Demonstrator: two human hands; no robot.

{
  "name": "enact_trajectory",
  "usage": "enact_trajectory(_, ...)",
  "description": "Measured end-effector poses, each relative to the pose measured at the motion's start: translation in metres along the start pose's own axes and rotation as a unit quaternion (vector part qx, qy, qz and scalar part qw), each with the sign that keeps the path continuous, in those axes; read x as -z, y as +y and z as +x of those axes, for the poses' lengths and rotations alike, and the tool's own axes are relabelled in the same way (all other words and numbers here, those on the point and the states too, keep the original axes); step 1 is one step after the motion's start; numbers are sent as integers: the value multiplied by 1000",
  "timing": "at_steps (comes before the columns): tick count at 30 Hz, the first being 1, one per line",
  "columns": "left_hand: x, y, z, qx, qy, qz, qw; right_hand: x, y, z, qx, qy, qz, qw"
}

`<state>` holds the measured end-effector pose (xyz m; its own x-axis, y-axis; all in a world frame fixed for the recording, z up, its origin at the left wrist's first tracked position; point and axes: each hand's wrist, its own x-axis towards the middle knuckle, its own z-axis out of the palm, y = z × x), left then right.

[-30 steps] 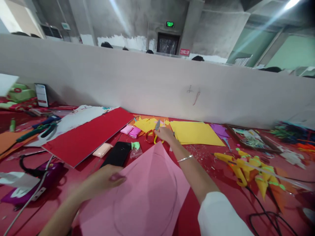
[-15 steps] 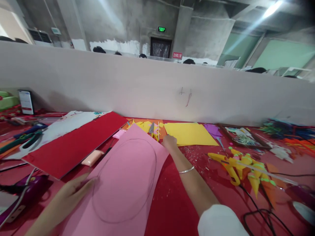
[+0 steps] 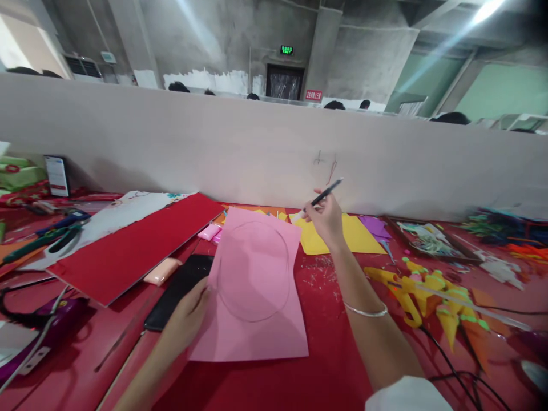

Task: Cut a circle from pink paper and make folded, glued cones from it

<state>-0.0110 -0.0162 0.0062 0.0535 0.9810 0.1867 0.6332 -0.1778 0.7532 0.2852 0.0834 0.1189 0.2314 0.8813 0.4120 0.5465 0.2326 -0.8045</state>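
Observation:
A sheet of pink paper (image 3: 257, 274) with a large oval drawn on it is held tilted over the red tabletop. My left hand (image 3: 194, 308) pinches its left edge between thumb and fingers. Up beyond the sheet's top right corner, my right hand (image 3: 327, 220) grips a dark pen (image 3: 327, 192) in its fingers, apart from the paper. Behind that hand lies yellow paper (image 3: 355, 234). A flat black rectangular object (image 3: 180, 294) shows beneath and beside my left hand. The sheet hides most of the scraps behind it.
A red board (image 3: 141, 248) and scissors (image 3: 64, 242) lie to the left, near a purple power strip (image 3: 47, 337). Yellow glue gun (image 3: 398, 288), yellow cone shapes (image 3: 445, 314) and black cables are on the right. A pale partition (image 3: 240, 148) stands behind; a phone (image 3: 57, 176) leans there.
The pink sheet has been pulled rightward and upward, baring the black object. My right hand has left the sheet's corner and risen to the right, now with the pen plainly in its fingers.

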Motion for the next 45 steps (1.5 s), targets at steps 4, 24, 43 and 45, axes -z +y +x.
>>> enact_trajectory(4,-19,25,-6,-33,-48,93,994,16,-34,-40,22,-138,328,934)
enact_trajectory(24,-42,136,-60,70,-473,-433,764,16,-39,-188,-176,-94,513,835)
enact_trajectory(43,-6,107,-26,-219,-221,12,950,46,-11,-165,251,-245,-193,916)
enact_trajectory(45,-5,107,-26,-232,-218,27,948,49,-10,-163,257,-259,-226,903)
